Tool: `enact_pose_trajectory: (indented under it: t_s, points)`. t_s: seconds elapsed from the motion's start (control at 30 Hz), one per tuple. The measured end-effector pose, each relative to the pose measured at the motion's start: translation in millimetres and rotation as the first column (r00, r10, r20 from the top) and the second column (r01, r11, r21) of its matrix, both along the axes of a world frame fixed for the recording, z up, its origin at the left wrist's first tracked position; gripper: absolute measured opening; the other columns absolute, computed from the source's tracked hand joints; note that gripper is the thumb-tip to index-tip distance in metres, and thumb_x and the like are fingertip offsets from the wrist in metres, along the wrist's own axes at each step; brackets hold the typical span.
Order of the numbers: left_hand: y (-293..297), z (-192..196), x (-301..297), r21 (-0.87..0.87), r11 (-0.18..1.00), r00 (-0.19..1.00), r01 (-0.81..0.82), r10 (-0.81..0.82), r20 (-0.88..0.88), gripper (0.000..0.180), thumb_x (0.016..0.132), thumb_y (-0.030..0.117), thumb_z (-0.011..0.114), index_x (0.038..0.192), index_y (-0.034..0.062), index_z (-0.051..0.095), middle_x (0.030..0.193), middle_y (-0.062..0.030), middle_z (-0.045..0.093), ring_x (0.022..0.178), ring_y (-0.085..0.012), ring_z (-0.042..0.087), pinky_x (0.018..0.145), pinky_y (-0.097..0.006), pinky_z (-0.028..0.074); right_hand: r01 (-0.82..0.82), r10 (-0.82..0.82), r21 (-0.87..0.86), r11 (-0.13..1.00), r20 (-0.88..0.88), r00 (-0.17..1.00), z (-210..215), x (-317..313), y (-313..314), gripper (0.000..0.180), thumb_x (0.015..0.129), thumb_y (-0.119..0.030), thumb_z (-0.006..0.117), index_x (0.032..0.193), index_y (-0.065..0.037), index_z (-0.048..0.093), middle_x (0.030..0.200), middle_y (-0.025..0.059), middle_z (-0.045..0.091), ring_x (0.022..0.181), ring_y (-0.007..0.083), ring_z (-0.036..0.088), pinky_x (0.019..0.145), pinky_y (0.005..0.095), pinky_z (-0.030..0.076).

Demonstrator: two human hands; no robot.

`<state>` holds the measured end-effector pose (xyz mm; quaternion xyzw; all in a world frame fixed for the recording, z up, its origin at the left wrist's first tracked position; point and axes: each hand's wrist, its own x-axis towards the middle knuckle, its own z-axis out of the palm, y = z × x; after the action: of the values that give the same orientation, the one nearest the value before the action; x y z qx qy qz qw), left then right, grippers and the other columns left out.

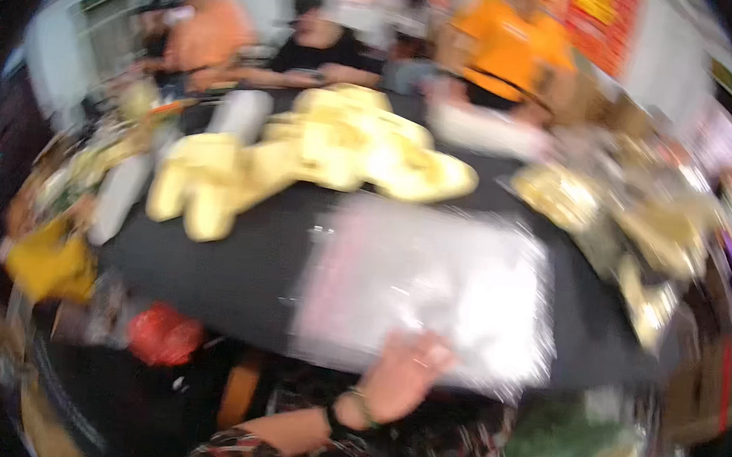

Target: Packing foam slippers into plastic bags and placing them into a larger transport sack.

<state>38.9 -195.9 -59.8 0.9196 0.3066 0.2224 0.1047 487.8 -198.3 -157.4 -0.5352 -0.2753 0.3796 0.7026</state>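
A stack of clear plastic bags (415, 268) with a pinkish strip along its left side lies at the near edge of the dark table. My left hand (405, 376), with bands round its wrist, rests on the near edge of the stack, fingers stretched out and somewhat blurred. No held object shows in it. My right hand is out of view. Beyond the bags a heap of pale yellow, slipper-like pieces (339, 139) spreads across the table; blur hides their details. More yellow pieces in clear wrapping (561, 193) lie to the right.
Across the black table (231, 282) are people in orange (512, 50) and black (324, 55) tops. A long white bundle (487, 133) lies before one of them. A red plastic bag (164, 333) is at lower left, a yellow bag (51, 262) farther left, cardboard boxes (704, 389) at right.
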Motion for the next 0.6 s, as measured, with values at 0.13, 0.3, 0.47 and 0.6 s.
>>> enact_pose_trajectory:
  t_s: [0.13,0.3,0.47,0.6]
  points:
    - [-11.1,-7.6,-5.9,0.147,0.986,0.988,-0.082,0.100,-0.117,0.074,0.087,0.015,0.059,0.154,0.0181,0.028,0.159,-0.0113,0.030,0.147,-0.0296,0.025,0.116,-0.064,0.015,-0.424,0.427,0.098,0.900,-0.010,0.904,64.2,-166.3,185.2,0.038,0.094,-0.029,0.054,0.126,-0.008,0.054,0.113,0.0089,0.066,0.102,0.0220,0.063,0.085,0.0337,0.051]
    - [-15.8,-3.0,-20.6,0.181,0.974,0.990,-0.139,0.138,0.020,0.056,0.096,0.022,0.046,0.151,0.0122,0.036,0.157,-0.0151,0.033,0.145,-0.0307,0.030,0.115,-0.060,0.022,-0.556,0.554,0.069,0.828,0.039,0.831,154.9,-230.5,187.2,0.041,0.095,-0.028,0.053,0.130,-0.007,0.050,0.113,0.0101,0.066,0.101,0.0228,0.064,0.084,0.0345,0.052]
    - [-8.7,-0.5,-10.1,0.196,0.970,0.989,-0.145,0.141,0.032,0.046,0.095,0.023,0.045,0.140,0.0139,0.051,0.149,-0.0116,0.045,0.140,-0.0291,0.039,0.115,-0.057,0.025,-0.580,0.576,0.037,0.814,0.080,0.814,239.8,-242.5,140.6,0.045,0.095,-0.027,0.052,0.135,-0.007,0.047,0.113,0.0114,0.066,0.100,0.0236,0.064,0.083,0.0354,0.053]
    - [-8.7,8.3,-15.7,0.209,0.971,0.986,-0.118,0.139,-0.092,0.043,0.094,0.024,0.049,0.135,0.0141,0.054,0.144,-0.0106,0.050,0.138,-0.0285,0.041,0.114,-0.057,0.027,-0.588,0.585,0.015,0.809,0.077,0.807,275.2,-248.1,116.6,0.048,0.096,-0.026,0.052,0.138,-0.006,0.044,0.114,0.0124,0.066,0.100,0.0243,0.065,0.082,0.0360,0.054]
